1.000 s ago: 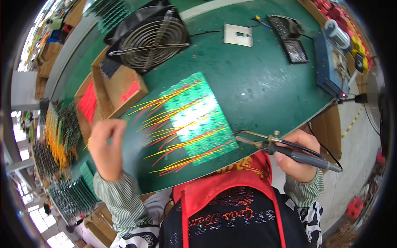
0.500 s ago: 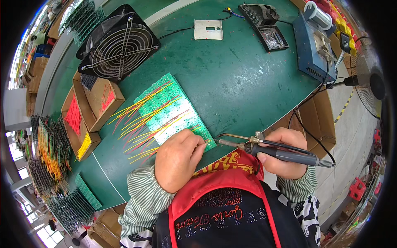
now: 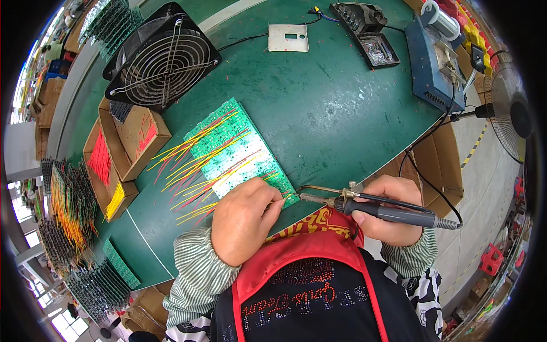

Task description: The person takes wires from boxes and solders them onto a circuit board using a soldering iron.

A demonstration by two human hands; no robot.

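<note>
One green circuit board lies near centre, toward ten o'clock; left hand at its six o'clock, thumb and forefinger together, anything between indistinct; right hand at four o'clock, fingers clamped around a soldering iron.

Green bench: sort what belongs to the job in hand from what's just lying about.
Likely part of the job:
iron, in the right hand
board, under the fingertips of the left hand
wires, trailing off the board's left side

Seemingly just lying about:
metal plate, beyond the board
black fan, touched by neither hand
</note>
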